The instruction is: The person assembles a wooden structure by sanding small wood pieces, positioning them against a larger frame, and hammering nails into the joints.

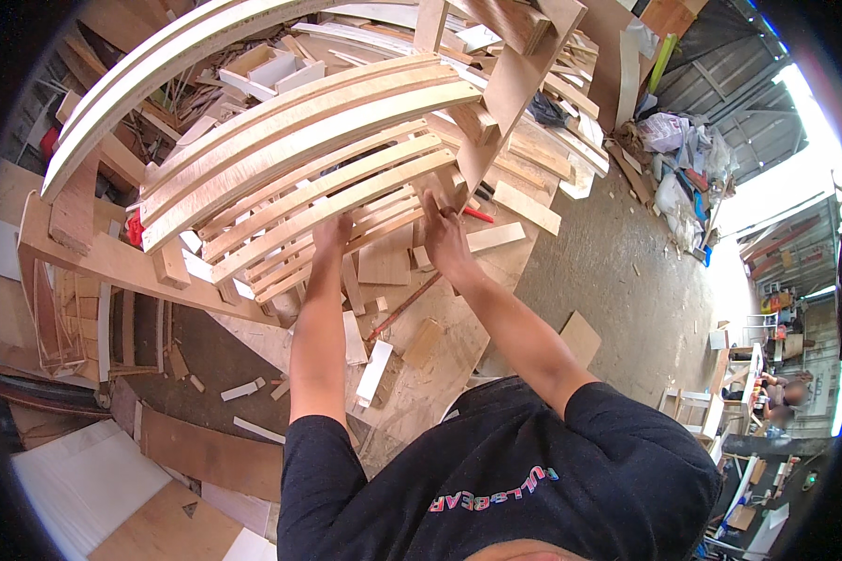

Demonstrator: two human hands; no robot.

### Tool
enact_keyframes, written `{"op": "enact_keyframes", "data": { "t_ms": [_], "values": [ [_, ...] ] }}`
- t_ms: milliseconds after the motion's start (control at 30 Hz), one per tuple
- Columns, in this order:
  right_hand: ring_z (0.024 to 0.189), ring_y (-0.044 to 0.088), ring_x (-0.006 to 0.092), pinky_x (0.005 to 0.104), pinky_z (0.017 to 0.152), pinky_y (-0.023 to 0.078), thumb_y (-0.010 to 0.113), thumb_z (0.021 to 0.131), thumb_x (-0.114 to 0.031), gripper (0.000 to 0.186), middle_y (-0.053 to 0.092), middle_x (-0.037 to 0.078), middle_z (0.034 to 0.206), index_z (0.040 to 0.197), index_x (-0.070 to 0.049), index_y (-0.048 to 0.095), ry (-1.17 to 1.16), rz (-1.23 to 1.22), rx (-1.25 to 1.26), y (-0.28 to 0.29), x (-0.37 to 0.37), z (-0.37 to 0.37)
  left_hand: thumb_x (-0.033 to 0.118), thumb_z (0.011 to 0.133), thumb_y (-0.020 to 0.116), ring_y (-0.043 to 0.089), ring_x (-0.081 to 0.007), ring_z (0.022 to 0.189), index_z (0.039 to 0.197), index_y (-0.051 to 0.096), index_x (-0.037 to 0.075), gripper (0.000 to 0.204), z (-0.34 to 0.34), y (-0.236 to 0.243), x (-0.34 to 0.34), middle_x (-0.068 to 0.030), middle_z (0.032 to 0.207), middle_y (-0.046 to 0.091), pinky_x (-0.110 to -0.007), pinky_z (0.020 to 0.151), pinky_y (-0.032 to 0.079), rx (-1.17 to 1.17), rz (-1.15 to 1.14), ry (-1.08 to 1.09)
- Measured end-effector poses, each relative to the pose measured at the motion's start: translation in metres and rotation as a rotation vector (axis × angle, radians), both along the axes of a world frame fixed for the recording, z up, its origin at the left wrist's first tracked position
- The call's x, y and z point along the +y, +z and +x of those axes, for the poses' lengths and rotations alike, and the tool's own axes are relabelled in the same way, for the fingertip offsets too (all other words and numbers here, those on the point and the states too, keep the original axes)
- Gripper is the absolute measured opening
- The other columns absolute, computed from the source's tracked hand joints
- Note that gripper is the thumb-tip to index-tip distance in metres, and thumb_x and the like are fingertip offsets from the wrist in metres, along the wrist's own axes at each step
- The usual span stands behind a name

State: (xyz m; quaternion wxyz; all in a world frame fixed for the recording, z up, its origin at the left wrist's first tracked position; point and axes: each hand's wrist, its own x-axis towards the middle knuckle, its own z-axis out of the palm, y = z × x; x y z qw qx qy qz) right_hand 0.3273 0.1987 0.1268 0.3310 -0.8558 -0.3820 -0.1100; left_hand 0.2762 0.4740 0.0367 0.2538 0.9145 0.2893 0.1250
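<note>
A slatted wooden frame [323,208] of pale, gently curved strips lies tilted in front of me. My left hand [331,236] has its fingers closed at the near edge of the frame, around a slat; the fingertips are partly hidden by the wood. At the frame's right end, my right hand [446,238] grips the wood with bent fingers, close to an upright board [510,103]. Just beyond, thicker curved wooden rails [309,126] arch over the far side of the frame. Both forearms reach forward from black sleeves.
Wood offcuts [424,343] and a white strip [374,372] lie on the workbench [412,397] below my arms. A red tool [477,215] rests beside my right hand. Sheet panels [89,477] stand lower left. Bagged scrap [678,178] is heaped at right; another person [784,397] is far off.
</note>
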Motion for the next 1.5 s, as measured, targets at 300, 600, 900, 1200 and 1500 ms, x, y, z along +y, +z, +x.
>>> {"op": "enact_keyframes", "data": {
  "t_ms": [300,600,900,1200,1500],
  "values": [
    [0.1,0.064,0.0513,0.057,0.087,0.053,0.055,0.102,-0.012,0.062,0.065,0.037,0.113,0.159,0.002,0.036,-0.098,-0.155,0.135,-0.012,-0.007,0.01,0.049,0.101,0.061,0.059,-0.0383,0.13,0.143,0.063,0.014,0.054,0.002,0.014,-0.021,-0.0179,0.144,0.063,-0.048,0.105,0.048,-0.002,-0.075,0.017],
    [0.098,0.067,0.0502,0.0583,0.083,0.052,0.051,0.098,-0.002,0.061,0.069,0.031,0.11,0.157,0.004,0.036,-0.04,-0.156,0.199,0.01,0.017,0.007,0.053,0.098,0.065,0.062,-0.0372,0.126,0.137,0.068,0.015,0.055,-0.009,-0.012,-0.001,-0.0174,0.139,0.067,-0.048,0.103,0.049,-0.202,-0.019,0.064],
    [0.098,0.066,0.0521,0.0571,0.095,0.051,0.054,0.098,-0.005,0.06,0.066,0.036,0.094,0.156,0.001,0.04,-0.018,-0.008,0.061,0.017,0.019,0.016,0.058,0.096,0.067,0.064,-0.0407,0.122,0.136,0.068,0.013,0.06,0.001,-0.005,0.004,-0.0206,0.132,0.069,-0.048,0.099,0.05,-0.234,-0.033,0.088],
    [0.102,0.065,0.0548,0.0594,0.085,0.052,0.055,0.101,-0.011,0.059,0.066,0.037,0.108,0.157,-0.003,0.04,-0.058,0.009,0.017,0.0,0.0,0.001,0.052,0.097,0.069,0.063,-0.0371,0.124,0.133,0.07,0.013,0.053,-0.008,0.01,-0.023,-0.0178,0.134,0.069,-0.046,0.102,0.049,-0.298,-0.075,0.08],
    [0.097,0.063,0.0553,0.0581,0.083,0.052,0.056,0.102,-0.011,0.063,0.065,0.036,0.1,0.162,-0.01,0.037,-0.068,0.122,0.09,0.0,0.001,-0.004,0.049,0.101,0.063,0.061,-0.0388,0.126,0.136,0.067,0.014,0.05,-0.012,0.01,-0.013,-0.0176,0.137,0.067,-0.048,0.103,0.049,-0.174,-0.041,0.093]
  ]
}}
